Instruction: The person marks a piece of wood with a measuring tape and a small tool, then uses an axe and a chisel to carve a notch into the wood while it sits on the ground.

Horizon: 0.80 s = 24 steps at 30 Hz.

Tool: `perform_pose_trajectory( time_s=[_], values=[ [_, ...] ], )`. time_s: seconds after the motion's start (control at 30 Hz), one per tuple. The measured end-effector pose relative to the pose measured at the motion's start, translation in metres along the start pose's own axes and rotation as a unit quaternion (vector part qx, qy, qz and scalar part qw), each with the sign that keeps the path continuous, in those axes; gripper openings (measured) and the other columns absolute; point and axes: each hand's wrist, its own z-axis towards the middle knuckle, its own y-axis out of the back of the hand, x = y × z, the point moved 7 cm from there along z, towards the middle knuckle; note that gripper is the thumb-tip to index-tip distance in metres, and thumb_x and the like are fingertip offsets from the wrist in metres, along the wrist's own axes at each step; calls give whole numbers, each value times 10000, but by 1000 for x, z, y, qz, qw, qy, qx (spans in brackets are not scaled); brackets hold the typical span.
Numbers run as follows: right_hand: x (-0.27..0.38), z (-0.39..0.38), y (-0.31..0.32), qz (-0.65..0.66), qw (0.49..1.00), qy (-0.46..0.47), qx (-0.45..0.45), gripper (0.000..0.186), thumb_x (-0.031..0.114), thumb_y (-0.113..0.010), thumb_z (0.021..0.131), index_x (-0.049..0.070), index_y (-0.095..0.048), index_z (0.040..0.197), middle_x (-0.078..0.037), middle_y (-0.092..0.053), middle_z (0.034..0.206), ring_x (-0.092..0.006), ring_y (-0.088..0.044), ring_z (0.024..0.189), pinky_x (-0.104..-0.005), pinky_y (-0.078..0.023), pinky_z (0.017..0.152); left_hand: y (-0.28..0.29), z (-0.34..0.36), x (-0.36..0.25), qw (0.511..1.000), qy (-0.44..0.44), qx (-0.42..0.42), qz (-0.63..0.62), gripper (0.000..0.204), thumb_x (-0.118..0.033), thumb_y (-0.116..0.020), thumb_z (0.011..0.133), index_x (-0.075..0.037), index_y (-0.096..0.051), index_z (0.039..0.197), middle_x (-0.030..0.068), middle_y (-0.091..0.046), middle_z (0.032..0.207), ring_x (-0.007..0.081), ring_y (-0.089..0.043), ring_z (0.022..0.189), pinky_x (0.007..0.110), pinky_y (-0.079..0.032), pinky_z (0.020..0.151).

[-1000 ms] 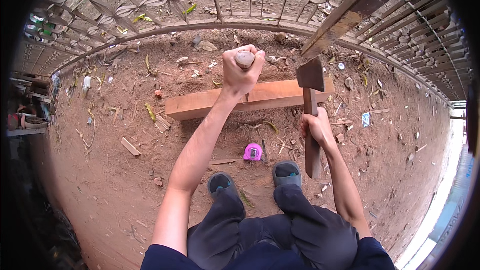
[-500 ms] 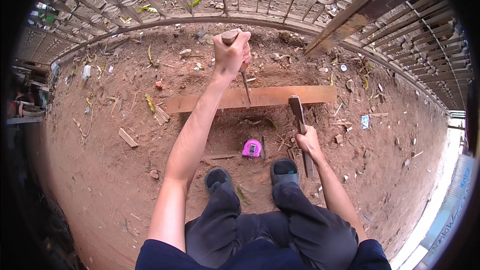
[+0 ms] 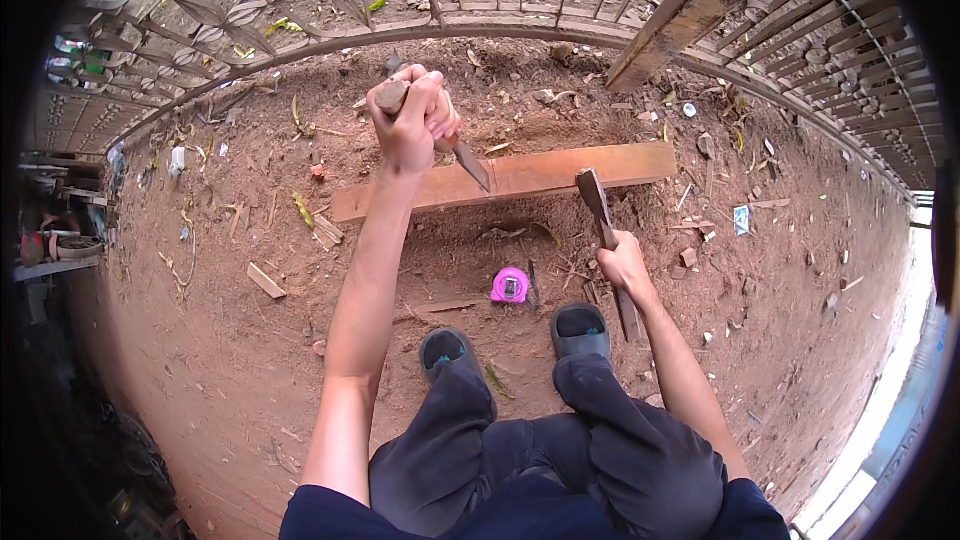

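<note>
My left hand [image 3: 412, 120] is wrapped round the wooden handle of a chisel [image 3: 471, 166]. The chisel slants down to the right, its flat blade ending over a reddish-brown wooden plank [image 3: 560, 172]; whether the tip touches the wood I cannot tell. The plank lies across the dirt in front of my feet. Closed round the middle of a dark wooden bar [image 3: 597, 208] is my right hand [image 3: 627, 265]. The bar's far end reaches the plank's near edge, right of the chisel.
A pink tape measure [image 3: 510, 286] sits on the ground between the plank and my sandals [image 3: 580, 331], with a thin dark stick [image 3: 533, 283] beside it. Wood offcuts [image 3: 266, 281] and litter dot the soil. An ornate metal fence [image 3: 480, 30] and a post [image 3: 690, 15] stand beyond.
My left hand has shifted left, and the chisel has gone from nearly upright to a strong slant. My right hand and the bar have barely moved.
</note>
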Motion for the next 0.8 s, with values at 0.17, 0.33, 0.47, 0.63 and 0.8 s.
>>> perform_pose_trajectory(
  time_s=[0.17,0.33,0.47,0.63,0.8],
  values=[
    [2,-1,2,7,1000,3,-1,193,147,-576,703,-42,-554,731,-221,-603,666,-355,-624,677,-442,-481,690,-11,-19,4,999,4,26,-27,322,-58,-551,929,-66,-424,634,-1,-402,474,73,-346,381,262,-296,385],
    [2,-2,4,-4,1000,-3,-1,200,157,-577,704,-38,-585,748,-235,-628,689,-375,-648,713,-445,-491,710,-19,-29,20,999,10,36,-24,315,-51,-552,928,-60,-425,640,5,-421,484,68,-364,389,258,-299,383],
    [4,-4,5,-10,1000,-10,1,207,161,-573,700,-38,-597,750,-245,-639,705,-389,-655,728,-452,-496,721,-21,-28,22,999,12,33,-21,312,-43,-553,924,-56,-422,641,6,-424,488,68,-367,392,256,-301,383],
    [2,-2,5,-14,1000,-4,5,207,161,-571,690,-36,-597,747,-244,-643,711,-390,-659,733,-455,-498,722,-21,-26,24,999,10,32,-22,300,-37,-552,919,-51,-436,643,7,-433,488,69,-367,390,255,-299,379],
    [0,-2,4,-14,1000,-8,10,207,164,-572,688,-32,-600,750,-244,-644,713,-390,-662,739,-456,-499,724,-26,-30,24,999,0,44,-3,303,-42,-553,920,-53,-443,637,9,-446,484,70,-377,384,256,-299,369]
  ],
)
